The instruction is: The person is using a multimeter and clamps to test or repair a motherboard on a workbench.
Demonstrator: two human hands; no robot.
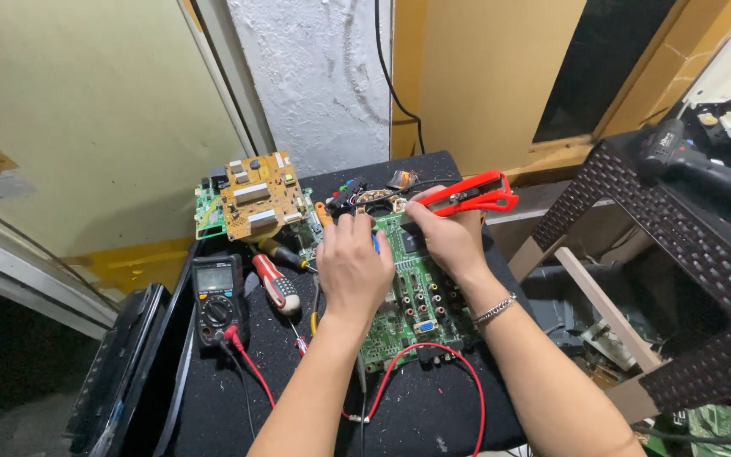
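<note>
The green board [416, 305] lies flat on the black tabletop [298, 398] — stiff, light, fragile, best held by its edges. The left hand [350, 264] presses on it; the right hand [448, 237] grips a red tool [471, 195].

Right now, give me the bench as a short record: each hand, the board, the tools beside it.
left hand: resting on the green circuit board, fingers at its far edge
right hand: grip closed on a red-handled tool, held over the board's far end
meter: black multimeter left of the board, red lead running to the board
screwdriver: red and white handle, lying between meter and board
second board: tan, at the mat's far left
</note>
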